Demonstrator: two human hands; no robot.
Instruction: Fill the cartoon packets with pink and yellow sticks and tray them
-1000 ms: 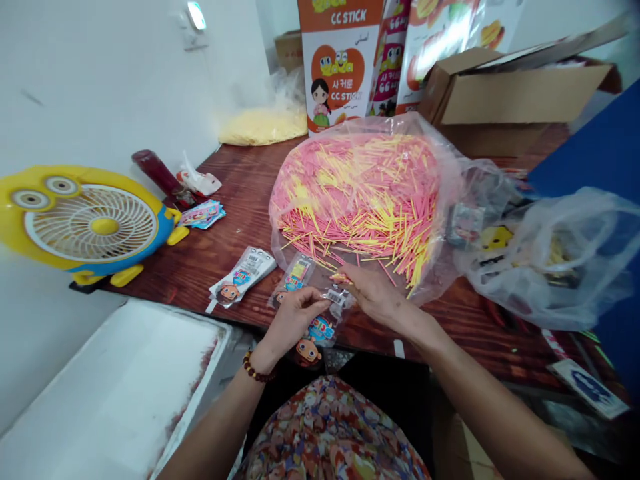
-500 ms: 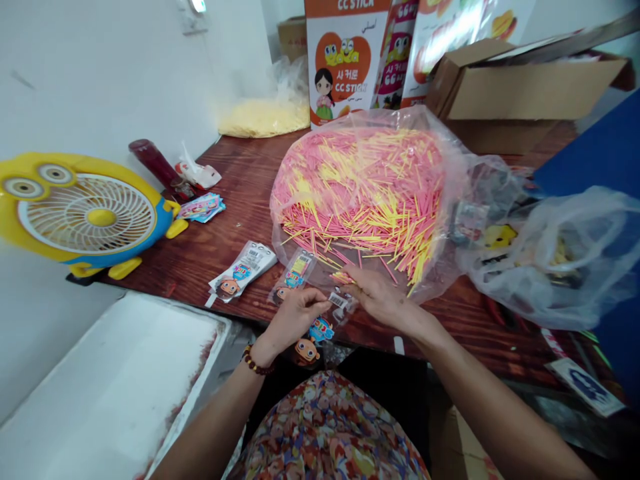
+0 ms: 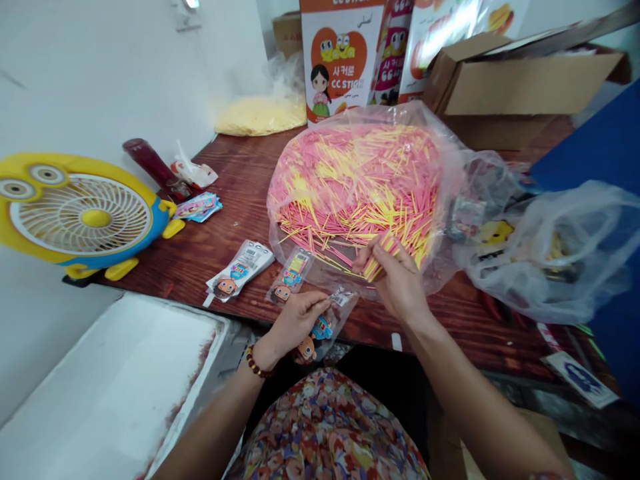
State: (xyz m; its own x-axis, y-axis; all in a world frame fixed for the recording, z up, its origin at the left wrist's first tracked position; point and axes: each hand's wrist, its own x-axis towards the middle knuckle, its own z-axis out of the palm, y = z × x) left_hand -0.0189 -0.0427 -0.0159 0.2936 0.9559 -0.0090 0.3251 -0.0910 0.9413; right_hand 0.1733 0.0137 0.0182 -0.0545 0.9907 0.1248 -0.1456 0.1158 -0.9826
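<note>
The right hand [image 3: 400, 285] is grasping sticks [image 3: 372, 269], likely light and snappable, best held mid-length; the left hand [image 3: 297, 321] is pinching a limp, slippery-looking pouch [image 3: 323, 327].

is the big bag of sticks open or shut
Open: along its near side, the sticks lie bare and sharp, while those farther back show hazily through the bag.

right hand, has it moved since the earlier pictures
Yes. Judged against the white strip at the front edge of the table, the right hand has moved rightward and away from the person, farther over the bag of sticks.
</note>
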